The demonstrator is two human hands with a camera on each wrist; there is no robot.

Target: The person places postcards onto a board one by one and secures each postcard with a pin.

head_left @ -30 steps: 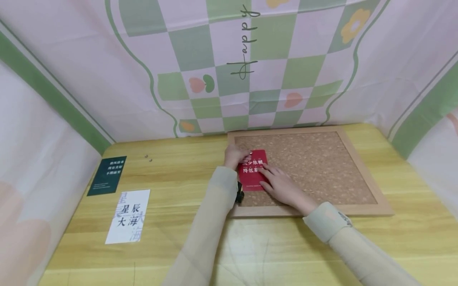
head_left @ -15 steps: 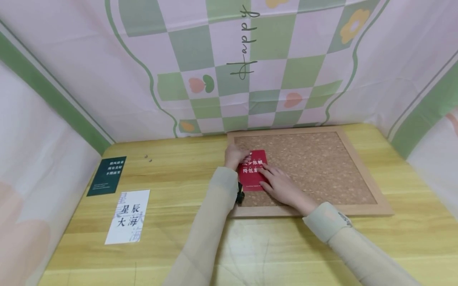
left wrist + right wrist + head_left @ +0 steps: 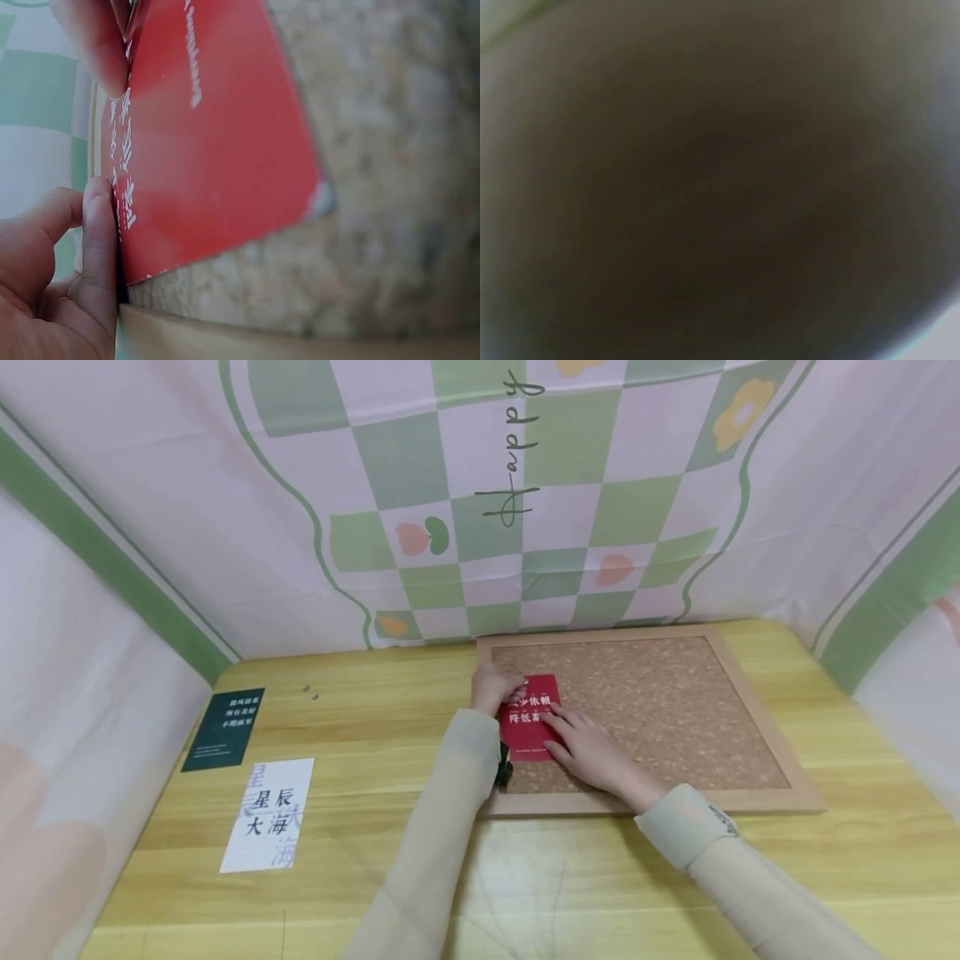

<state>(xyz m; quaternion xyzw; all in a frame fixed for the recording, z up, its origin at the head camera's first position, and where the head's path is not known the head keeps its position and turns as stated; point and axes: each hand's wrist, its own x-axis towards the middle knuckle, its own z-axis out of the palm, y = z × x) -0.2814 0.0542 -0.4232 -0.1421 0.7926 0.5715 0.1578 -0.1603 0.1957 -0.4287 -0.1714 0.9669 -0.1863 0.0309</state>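
Note:
A red card [image 3: 531, 739] with white characters lies on the left part of a wood-framed cork board [image 3: 660, 718]. My left hand [image 3: 495, 687] is at the card's upper left, fingers curled, with a small silvery pin [image 3: 526, 682] at its fingertips. In the left wrist view, the thumb and finger [image 3: 97, 225] of this hand meet at the card's edge, which hides most of what they pinch. Over the card's right side, my right hand [image 3: 592, 747] rests with fingers extended. One corner of the red card [image 3: 217, 165] carries a pale spot. The right wrist view is dark and blurred.
On the wooden table [image 3: 360, 735], a dark green card [image 3: 223, 729] and a white card [image 3: 268, 814] lie at the left. Some tiny silvery bits [image 3: 311, 692] lie behind them. A patterned cloth [image 3: 517, 527] hangs behind the board.

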